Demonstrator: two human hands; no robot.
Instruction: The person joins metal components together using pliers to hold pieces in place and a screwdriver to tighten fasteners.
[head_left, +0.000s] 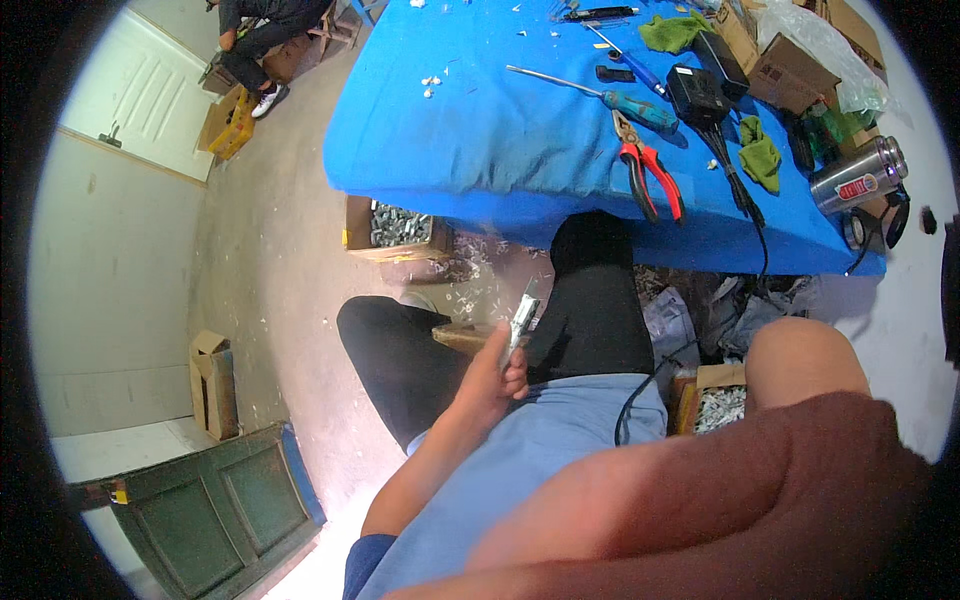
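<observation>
Fairly bright overall; strongest light lower L, where the floor (335, 530) blows out to white. Blue tabletop (470, 110) softly lit, w/ shade below its near edge. Glints on steel flask (850, 182) nr surface's R edge, also on metal tool (521, 322). Brown shape (780, 490) v. soft, close to lens. Fisheye bends lines; rim black, grainy.

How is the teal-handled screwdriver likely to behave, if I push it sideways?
The teal-handled screwdriver would probably stay stiff, since its shaft looks like straight metal. The thick handle seems the heavier end, so the thin shaft may swing more. It might roll a little, but the pliers close by could stop it.
</observation>
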